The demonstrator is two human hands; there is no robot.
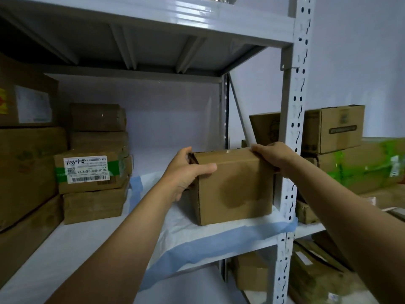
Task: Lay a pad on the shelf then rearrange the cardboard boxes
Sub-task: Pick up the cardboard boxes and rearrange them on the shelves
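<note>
A plain brown cardboard box (234, 189) stands on a white pad with blue edges (197, 238), which lies on the right part of the grey shelf (65, 244). My left hand (186, 172) grips the box's upper left corner, thumb across its front. Over the upper right corner my right hand (274, 156) curls its fingers on the top edge. The pad's front edge hangs over the shelf lip.
Stacked cardboard boxes fill the left: a labelled box with green tape (92, 172) and larger cartons (28, 170). A perforated upright post (291, 132) stands just right of the held box. More boxes (333, 128) sit on the neighbouring rack and on the lower shelf (252, 273).
</note>
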